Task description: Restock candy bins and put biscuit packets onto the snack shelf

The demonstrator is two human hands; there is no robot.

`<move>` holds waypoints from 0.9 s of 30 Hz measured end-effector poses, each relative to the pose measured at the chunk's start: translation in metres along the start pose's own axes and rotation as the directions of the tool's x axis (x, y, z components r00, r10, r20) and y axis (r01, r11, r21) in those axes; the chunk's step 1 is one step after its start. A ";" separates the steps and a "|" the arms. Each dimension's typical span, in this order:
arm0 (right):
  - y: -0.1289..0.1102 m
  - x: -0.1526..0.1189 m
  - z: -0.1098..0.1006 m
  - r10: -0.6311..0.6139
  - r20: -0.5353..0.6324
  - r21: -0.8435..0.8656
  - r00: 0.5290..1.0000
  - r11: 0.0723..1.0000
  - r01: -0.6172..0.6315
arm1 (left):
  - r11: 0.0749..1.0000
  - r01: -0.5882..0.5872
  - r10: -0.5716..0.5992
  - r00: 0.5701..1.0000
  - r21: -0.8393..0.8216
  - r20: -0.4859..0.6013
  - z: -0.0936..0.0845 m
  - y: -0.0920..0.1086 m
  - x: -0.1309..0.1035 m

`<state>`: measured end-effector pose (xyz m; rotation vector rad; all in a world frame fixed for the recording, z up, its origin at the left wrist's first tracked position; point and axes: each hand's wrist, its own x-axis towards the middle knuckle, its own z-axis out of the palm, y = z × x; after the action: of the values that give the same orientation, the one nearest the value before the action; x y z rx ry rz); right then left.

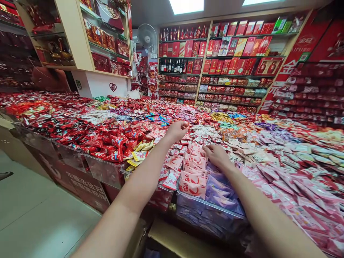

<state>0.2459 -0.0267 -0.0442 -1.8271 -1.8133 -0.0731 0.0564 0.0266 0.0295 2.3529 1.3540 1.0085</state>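
Pink-and-white candy packets (194,168) lie heaped in a clear bin (204,206) at the desk's near edge, purple packets (221,188) just beside them in the same bin. Left hand (177,130) is curled closed over the red-and-white sweets (185,138) further in, seems to pinch a few, contents hidden by the fist. Right hand (216,154) rests fingers-down, loosely open, on the pink packets' far end, gripping nothing clearly. Red wrapped candies (113,141) fill bins toward the left edge; shelves of red boxes (231,53) stand behind. To do this well, judged: pinch packets by the wrapper edges, lift straight up, keep neighbouring heaps from spilling over bin walls.
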 end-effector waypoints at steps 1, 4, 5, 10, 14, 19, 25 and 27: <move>0.000 0.000 0.000 -0.016 -0.009 0.002 1.000 1.000 0.016 | 0.999 -0.032 0.031 0.999 -0.042 -0.031 -0.005 0.007 0.001; -0.002 -0.001 -0.001 -0.039 -0.068 0.030 0.997 0.999 0.041 | 0.974 -0.145 0.133 0.988 -0.173 -0.080 -0.025 0.028 0.003; -0.002 -0.001 -0.001 -0.034 -0.093 0.045 0.995 0.998 0.039 | 0.965 -0.174 0.165 0.984 -0.197 -0.061 -0.032 0.033 0.002; -0.003 0.000 -0.003 -0.025 -0.152 0.127 0.988 0.991 0.044 | 0.973 -0.113 0.033 0.931 0.203 0.364 -0.054 0.036 -0.016; -0.005 0.000 -0.006 -0.031 -0.160 0.126 0.987 0.991 0.051 | 0.922 -0.047 -0.154 0.867 0.385 0.473 -0.041 0.023 -0.038; -0.007 -0.001 -0.009 -0.037 -0.159 0.115 0.987 0.992 0.056 | 0.900 -0.036 -0.200 0.851 0.435 0.485 -0.025 0.016 -0.060; -0.007 -0.002 -0.011 -0.030 -0.141 0.128 0.990 0.991 0.048 | 0.938 0.029 -0.195 0.867 0.344 0.459 -0.026 0.006 -0.068; -0.008 -0.002 -0.011 -0.031 -0.143 0.136 0.989 0.989 0.051 | 0.958 0.046 -0.174 0.879 0.284 0.444 -0.028 -0.002 -0.067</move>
<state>0.2421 -0.0336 -0.0326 -1.6460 -1.7140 -0.0870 0.0140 -0.0320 0.0194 2.4451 1.4690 0.2023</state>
